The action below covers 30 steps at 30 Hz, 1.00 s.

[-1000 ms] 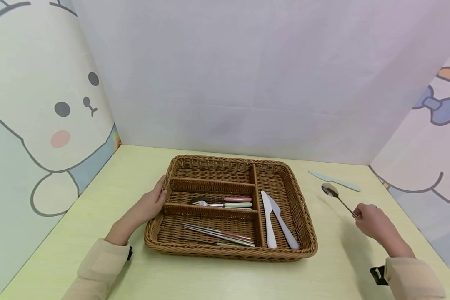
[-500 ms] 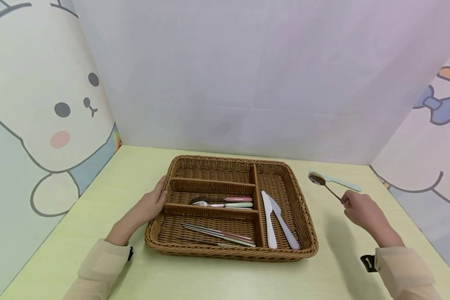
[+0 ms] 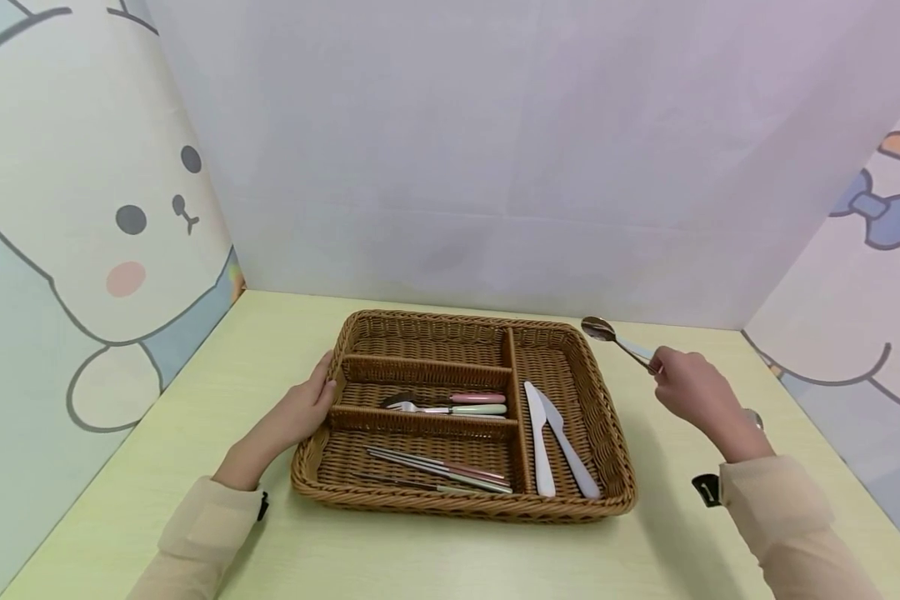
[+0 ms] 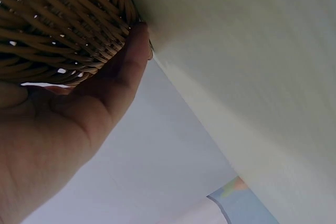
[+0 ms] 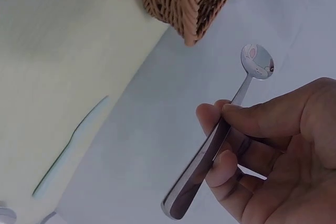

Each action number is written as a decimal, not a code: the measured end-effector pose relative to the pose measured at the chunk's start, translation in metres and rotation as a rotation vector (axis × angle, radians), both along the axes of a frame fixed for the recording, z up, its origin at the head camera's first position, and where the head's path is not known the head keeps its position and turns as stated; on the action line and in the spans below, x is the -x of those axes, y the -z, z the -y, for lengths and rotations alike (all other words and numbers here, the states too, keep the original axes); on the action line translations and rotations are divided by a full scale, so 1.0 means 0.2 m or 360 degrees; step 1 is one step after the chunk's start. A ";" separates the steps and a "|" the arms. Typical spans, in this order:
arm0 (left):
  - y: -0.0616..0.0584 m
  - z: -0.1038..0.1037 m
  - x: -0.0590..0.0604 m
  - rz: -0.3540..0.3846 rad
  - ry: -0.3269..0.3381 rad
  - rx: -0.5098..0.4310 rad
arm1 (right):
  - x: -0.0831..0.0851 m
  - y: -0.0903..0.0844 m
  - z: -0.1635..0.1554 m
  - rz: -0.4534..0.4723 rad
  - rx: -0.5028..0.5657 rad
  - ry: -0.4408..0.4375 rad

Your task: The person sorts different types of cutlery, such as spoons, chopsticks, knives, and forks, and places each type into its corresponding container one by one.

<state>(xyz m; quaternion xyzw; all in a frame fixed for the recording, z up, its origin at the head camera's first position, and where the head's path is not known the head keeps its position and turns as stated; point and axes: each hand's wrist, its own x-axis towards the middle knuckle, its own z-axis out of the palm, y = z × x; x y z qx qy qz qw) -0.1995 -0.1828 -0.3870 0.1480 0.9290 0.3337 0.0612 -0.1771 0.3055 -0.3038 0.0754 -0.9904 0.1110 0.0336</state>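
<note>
My right hand (image 3: 693,387) pinches a metal spoon (image 5: 197,174) by its handle, in the air right of the brown wicker basket (image 3: 457,503). The spoon's bowl (image 3: 598,328) points up and left, near the basket's far right corner. At the basket's left side, my left hand (image 3: 300,412) holds the wall, with the thumb by the rim; in the left wrist view a finger (image 4: 128,61) lies along the outer weave. Two light table knives (image 3: 540,442) lie in the right compartment. Forks with pink and green handles (image 3: 477,409) lie in the middle left one, several chopsticks (image 3: 450,471) in the front one.
A pale blue knife (image 5: 71,145) lies on the table right of the basket, partly covered by the right hand in the head view. Another spoon (image 3: 753,418) shows behind the right wrist. A grey-white cloth wall (image 3: 450,167) stands behind the table.
My right hand has moved left and away from me with the spoon, closer to the basket's far right corner, now over the blue knife. The left hand and basket stay put.
</note>
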 end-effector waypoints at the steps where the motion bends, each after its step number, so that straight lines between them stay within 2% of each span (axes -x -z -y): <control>1: 0.00 0.00 0.00 0.0003 -0.0003 -0.0003 | 0.01 -0.01 0.02 -0.0009 0.0002 -0.0010; 19: 0.00 0.00 0.00 0.0018 -0.0004 -0.0016 | 0.16 -0.06 0.41 -0.0015 -0.0147 -0.0107; 30: 0.00 0.00 0.00 0.0007 -0.0008 -0.0010 | 0.24 -0.01 0.59 -0.0079 -0.0237 -0.0192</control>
